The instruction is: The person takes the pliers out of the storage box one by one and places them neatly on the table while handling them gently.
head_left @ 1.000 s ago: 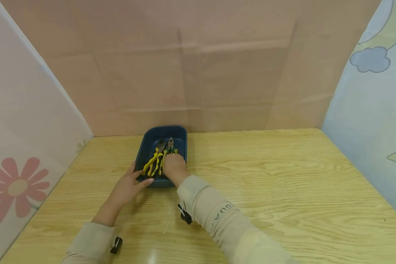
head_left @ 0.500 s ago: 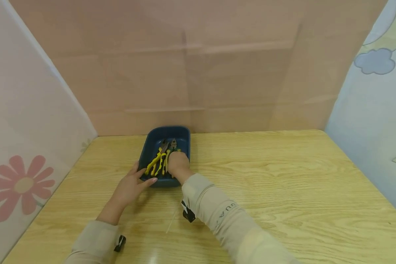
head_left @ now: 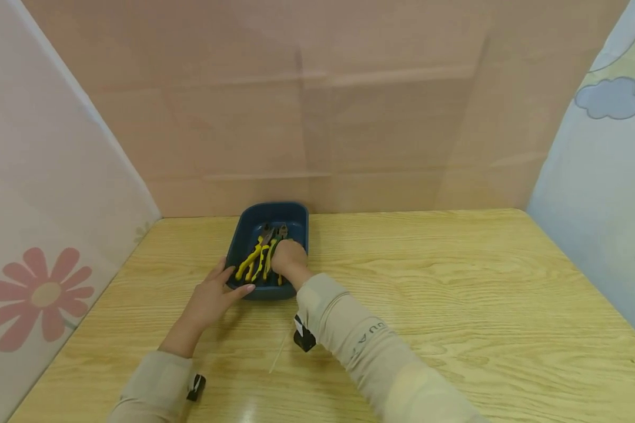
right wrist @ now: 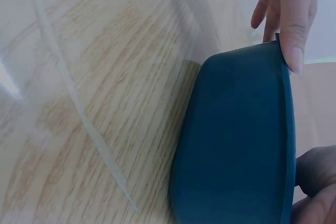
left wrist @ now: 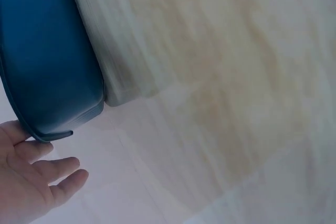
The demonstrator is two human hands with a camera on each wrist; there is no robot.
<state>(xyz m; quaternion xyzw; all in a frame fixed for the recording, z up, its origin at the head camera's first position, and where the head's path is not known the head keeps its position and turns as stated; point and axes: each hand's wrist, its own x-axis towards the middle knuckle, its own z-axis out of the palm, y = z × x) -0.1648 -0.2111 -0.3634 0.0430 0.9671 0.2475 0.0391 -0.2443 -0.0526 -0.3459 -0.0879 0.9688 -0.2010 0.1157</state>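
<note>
In the head view a dark blue tub (head_left: 273,293) stands at the back left of the table, several pliers inside it. My left hand (head_left: 211,298) is at its near left corner, the thumb laid over the rim and the other fingers fairly straight along the side; the left wrist view shows fingers (left wrist: 58,169) spread beside the wall. My right hand (head_left: 289,256) is down in the tub with curled fingers, gripping pliers (head_left: 283,230) whose metal head shows beyond the fist. Beside it lie yellow-and-black pliers (head_left: 250,262). The right palm is hidden.
A thin pale strip (head_left: 277,355) lies on the wooden table (head_left: 428,282) in front of the tub. A brown sheet (head_left: 317,117) rises behind, close to the tub's far end. Patterned panels (head_left: 47,176) stand on both sides.
The head view has shifted slightly, so everything sits a little farther right. A handle end now shows below my right hand in the tub. My left hand keeps its place at the corner.
</note>
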